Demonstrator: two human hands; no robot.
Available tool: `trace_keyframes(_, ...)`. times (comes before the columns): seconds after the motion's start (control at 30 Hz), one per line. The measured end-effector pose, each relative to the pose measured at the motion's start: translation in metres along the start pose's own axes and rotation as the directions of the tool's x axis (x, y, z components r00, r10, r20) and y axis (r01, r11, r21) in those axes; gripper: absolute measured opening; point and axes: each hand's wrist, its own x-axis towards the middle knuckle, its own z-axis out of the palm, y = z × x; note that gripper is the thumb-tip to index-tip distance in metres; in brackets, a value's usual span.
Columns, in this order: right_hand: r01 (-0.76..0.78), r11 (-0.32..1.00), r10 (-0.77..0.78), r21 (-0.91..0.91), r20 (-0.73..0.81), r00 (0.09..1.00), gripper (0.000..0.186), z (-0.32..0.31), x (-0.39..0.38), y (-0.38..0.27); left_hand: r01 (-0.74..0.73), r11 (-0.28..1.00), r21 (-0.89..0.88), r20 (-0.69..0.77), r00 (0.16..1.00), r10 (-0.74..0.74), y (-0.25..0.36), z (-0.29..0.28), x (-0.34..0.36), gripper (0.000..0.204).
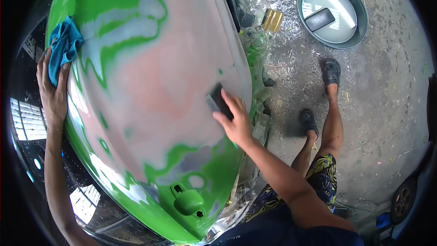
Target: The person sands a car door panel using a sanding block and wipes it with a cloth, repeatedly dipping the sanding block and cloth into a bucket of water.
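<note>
A green car body panel [182,50], sanded to pinkish and grey patches with ragged green borders, fills the left and middle of the view; a moulded handle recess [188,199] is near its bottom. At the panel's left edge, my left hand [54,91] holds a crumpled blue cloth [64,43], fingers curled round it. My right hand [237,125] grips a dark rectangular sanding block [219,102], held on or just over the pale area at the panel's right; whether it touches is unclear.
A round water basin [361,25] with a grey rectangular object [320,19] sits on the wet floor [378,100], upper right. Crumpled plastic masking [257,68] lines the panel's right side. Dark car glass [28,150] runs along the left. A wheel [403,198] is lower right.
</note>
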Motion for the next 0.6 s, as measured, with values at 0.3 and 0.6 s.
trace_keyframes(0.3,-0.040,0.999,0.040,0.002,-0.107,0.993,0.056,-0.010,0.138,0.052,-0.026,0.999,-0.043,-0.013,1.000,0.025,0.011,0.017,0.007,0.056)
trace_keyframes(0.6,0.038,0.994,-0.056,-0.102,-0.181,0.982,0.057,-0.042,0.263,0.070,-0.051,0.995,-0.086,-0.015,0.999,0.050,0.023,0.012,0.019,0.054)
